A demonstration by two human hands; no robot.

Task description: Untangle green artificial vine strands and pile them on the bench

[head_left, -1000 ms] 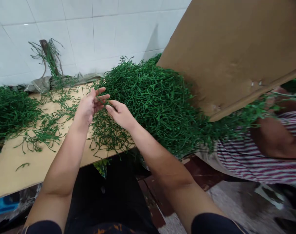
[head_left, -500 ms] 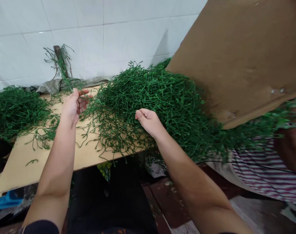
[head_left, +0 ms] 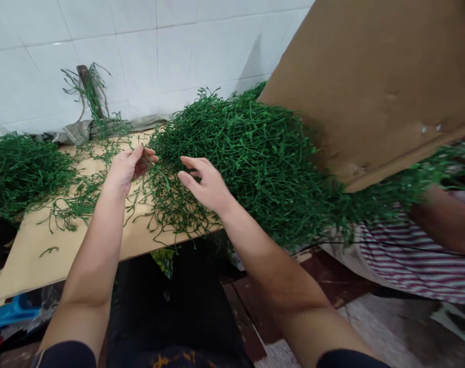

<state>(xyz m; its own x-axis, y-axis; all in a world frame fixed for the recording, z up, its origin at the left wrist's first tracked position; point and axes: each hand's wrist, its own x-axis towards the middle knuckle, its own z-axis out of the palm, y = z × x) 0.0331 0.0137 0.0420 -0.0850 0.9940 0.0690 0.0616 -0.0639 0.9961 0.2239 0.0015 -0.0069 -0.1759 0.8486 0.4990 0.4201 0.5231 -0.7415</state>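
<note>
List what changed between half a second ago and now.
The right hand swung left, back toward the left hand, and its pinched fingers parted; whether they let anything go can't be seen. The left hand shifted slightly right and seems to hold a thin green stem. As before: the large green pile, the smaller pile, the loose sprig on the board, the brown panel.

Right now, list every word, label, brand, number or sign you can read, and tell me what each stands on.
No text can be read.
Orange marks on the wearer's dark clothing, at the bottom edge: perhaps lettering, too blurred to read.
Green stems, brown board, tiled wall: no lettering visible.
</note>
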